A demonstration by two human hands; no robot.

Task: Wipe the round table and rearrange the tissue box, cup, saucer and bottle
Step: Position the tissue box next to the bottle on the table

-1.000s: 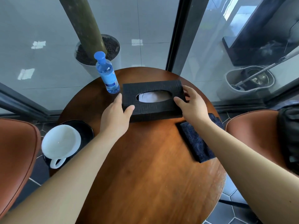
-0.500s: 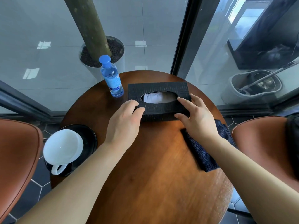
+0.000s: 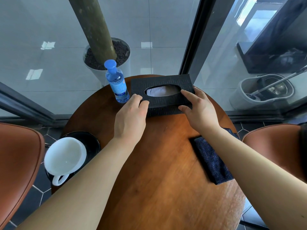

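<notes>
Tissue box (image 3: 162, 95) at far edge of round table (image 3: 166, 171), long axis left-right, bottle (image 3: 117, 85) just beside its left end. Left hand (image 3: 131, 118) cupped at near-left corner, fingers curled against box; right hand (image 3: 199, 110) spread over near-right corner, thumb on front wall, fingers on top. Light 2-handed contact; firm grip or mere touch: cannot tell. Box directly ahead of both sets of fingertips, neither hand clearly nearer. Cup (image 3: 65, 157) on saucer (image 3: 89, 140) at left edge, well apart. Cloth (image 3: 214, 161) under right forearm.

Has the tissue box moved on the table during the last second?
Yes. The tissue box slid away from the person toward the far table edge, ending beside the bottle.
</notes>
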